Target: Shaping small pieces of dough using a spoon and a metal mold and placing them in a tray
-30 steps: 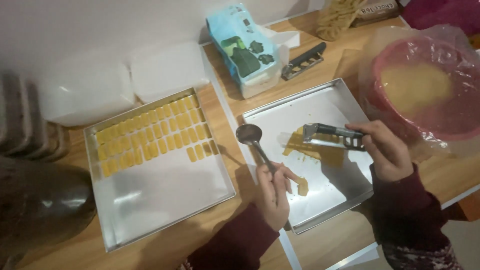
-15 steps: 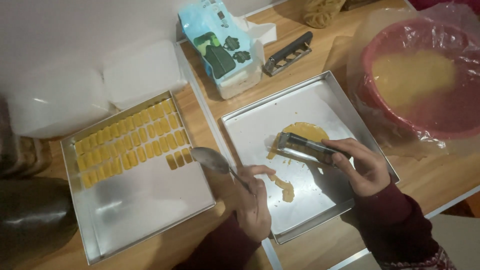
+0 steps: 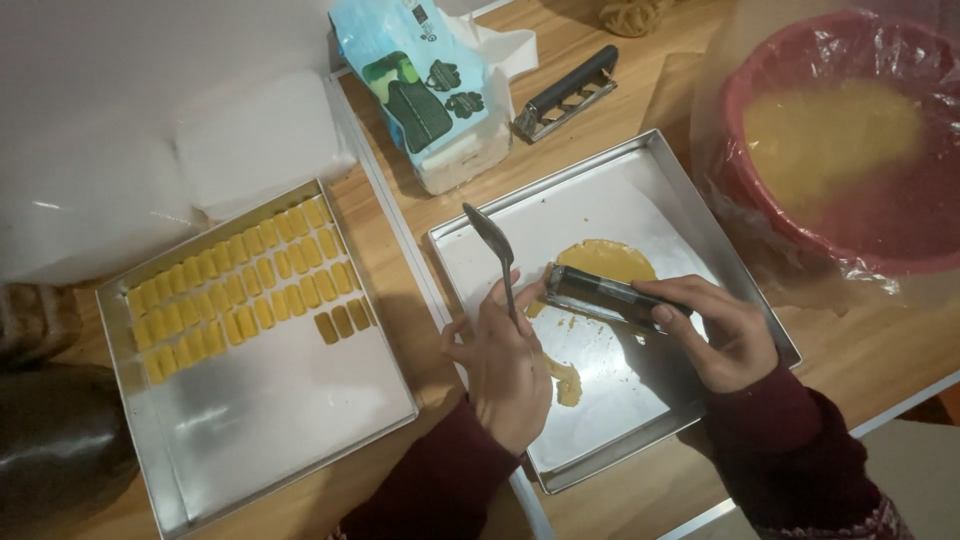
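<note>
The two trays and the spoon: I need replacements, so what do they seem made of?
Both trays, left and right, look like thin bare metal, perhaps aluminium: dull silver, soft reflections, folded rims. The spoon in the left hand looks like polished steel, judging by its grey shine.

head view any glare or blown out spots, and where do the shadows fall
Head view: the white cloth-like surface at upper left is overexposed and featureless; soft glare on the bare floor of the left metal tray holding small yellow dough pieces; the hands cast shadows toward the left, onto the wooden table; the dark rounded object at lower left is underexposed; focus is fairly even.
</note>
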